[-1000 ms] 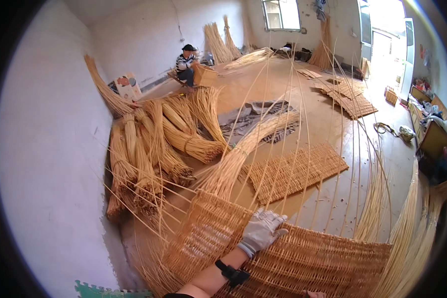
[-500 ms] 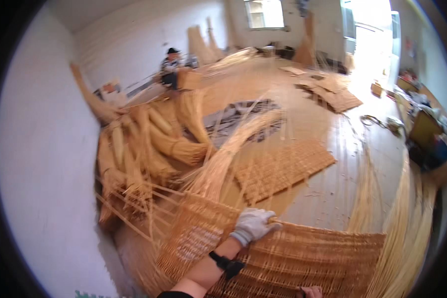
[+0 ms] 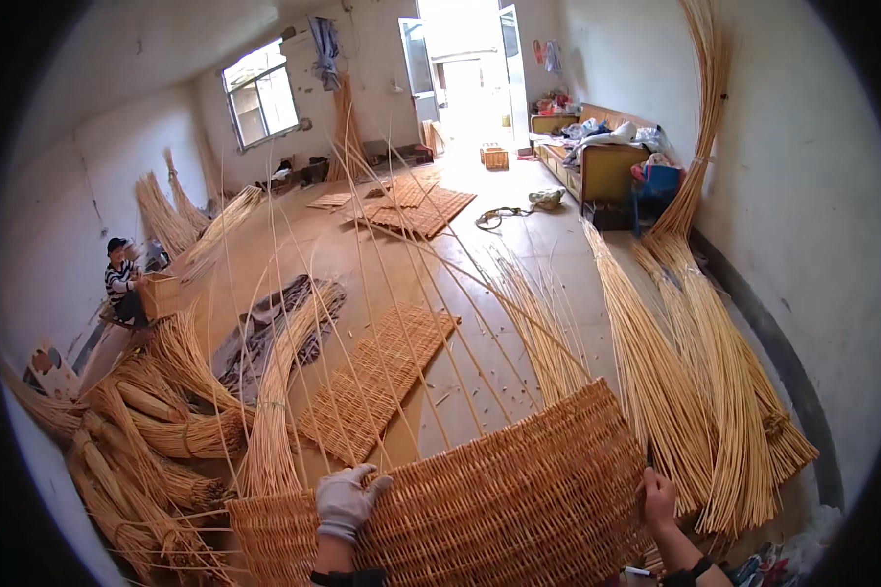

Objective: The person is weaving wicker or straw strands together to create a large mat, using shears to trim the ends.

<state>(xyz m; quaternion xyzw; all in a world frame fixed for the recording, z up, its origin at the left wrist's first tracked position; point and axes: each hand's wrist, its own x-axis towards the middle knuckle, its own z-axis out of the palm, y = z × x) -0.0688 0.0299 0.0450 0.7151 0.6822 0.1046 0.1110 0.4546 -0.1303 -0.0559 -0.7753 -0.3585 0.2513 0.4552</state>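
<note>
Head view. Your gloved left hand (image 3: 347, 504) grasps the top edge of the woven panel (image 3: 519, 479), toward its left end, with the thumb lying on the near face. Your bare right hand (image 3: 661, 499) is at the panel's right edge with its fingers curled; whether they pinch the edge, I cannot tell. The panel stands tilted in front of you at the lower middle, its lower part running out of the picture. Long thin rods (image 3: 548, 342) fan up and away from its top edge (a few more jut out at the left end).

Just beyond it, a second panel (image 3: 382, 377) lies flat on the floor. To its left, a long loose bundle (image 3: 274, 421) lies partly over a dark cloth (image 3: 264, 338). A pile of tied bundles (image 3: 181, 435) fills the lower left; more long bundles (image 3: 715, 391) spread over the floor to your right, near the wall.

Farther off, a seated co-worker (image 3: 122, 284) in a striped top is at the left with a box (image 3: 160, 293) in front. Flat panels (image 3: 416, 210) lie overlapping on the floor before the bright doorway (image 3: 470, 98), and a bench (image 3: 612, 171) heaped with cloths stands to the right.
</note>
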